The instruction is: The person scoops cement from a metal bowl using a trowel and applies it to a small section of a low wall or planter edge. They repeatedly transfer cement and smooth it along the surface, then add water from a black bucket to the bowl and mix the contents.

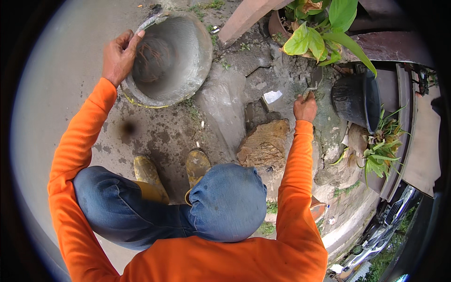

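Note:
My left hand [121, 56] is closed on the rim of a round, cement-crusted basin [190, 58] at the upper left. The basin tilts toward me, with a thin grey wet layer and some reddish-brown streaks inside. Out to the right, my right hand [305, 108] is closed round the handle of what looks like a small trowel [317, 76]. Its grey blade points away from me and blends into the grey mortar-like ground, so its outline is unclear. A white scrap [272, 97] lies just left of this hand, and a large brown stone [264, 143] sits nearer me.
A black bucket [350, 98] stands right of my right hand. Beyond are a potted leafy plant [324, 37] and a slanted wooden post [244, 21]. More green plants [380, 155] grow at the right. My yellow boots [197, 164] rest on damp concrete; a parked car [394, 211] is lower right.

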`<act>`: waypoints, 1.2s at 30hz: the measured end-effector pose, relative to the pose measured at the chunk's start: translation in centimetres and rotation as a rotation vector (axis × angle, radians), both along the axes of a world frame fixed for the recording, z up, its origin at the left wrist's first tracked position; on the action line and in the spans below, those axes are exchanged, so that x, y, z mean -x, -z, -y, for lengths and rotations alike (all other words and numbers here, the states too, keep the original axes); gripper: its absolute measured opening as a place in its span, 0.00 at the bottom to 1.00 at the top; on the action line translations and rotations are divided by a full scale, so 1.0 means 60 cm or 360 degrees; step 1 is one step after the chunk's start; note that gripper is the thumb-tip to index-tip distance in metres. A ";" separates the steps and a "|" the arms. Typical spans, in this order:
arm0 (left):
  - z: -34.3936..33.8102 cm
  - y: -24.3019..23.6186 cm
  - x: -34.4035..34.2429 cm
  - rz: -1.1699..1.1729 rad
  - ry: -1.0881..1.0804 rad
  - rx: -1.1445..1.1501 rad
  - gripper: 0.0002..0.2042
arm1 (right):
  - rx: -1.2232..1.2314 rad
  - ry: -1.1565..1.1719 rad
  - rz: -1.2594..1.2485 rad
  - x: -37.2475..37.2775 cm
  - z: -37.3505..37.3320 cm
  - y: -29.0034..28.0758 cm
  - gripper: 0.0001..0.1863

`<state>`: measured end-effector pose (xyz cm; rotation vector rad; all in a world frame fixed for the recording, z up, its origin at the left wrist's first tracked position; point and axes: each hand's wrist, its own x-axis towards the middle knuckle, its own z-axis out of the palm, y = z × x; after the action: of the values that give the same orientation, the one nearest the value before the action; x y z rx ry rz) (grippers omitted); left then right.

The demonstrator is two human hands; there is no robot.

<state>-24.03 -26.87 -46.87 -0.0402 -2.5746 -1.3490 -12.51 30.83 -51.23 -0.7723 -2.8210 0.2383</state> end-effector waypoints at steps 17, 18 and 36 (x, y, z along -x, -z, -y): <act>0.017 0.007 0.010 0.0140 -0.0059 -0.0260 0.24 | 0.1488 0.0277 -0.0294 0.011 -0.044 0.136 0.26; 0.017 0.008 0.012 0.0146 -0.0064 -0.0301 0.24 | 0.1642 0.0261 -0.0284 0.019 -0.052 0.131 0.20; -0.021 -0.005 0.009 0.0097 -0.0015 -0.0004 0.24 | 0.2873 0.0254 -0.0531 0.108 0.005 0.134 0.19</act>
<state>-24.59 -25.61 -46.58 0.0134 -2.6193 -1.3709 -19.01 30.53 -59.25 -0.9201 -1.5134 2.5908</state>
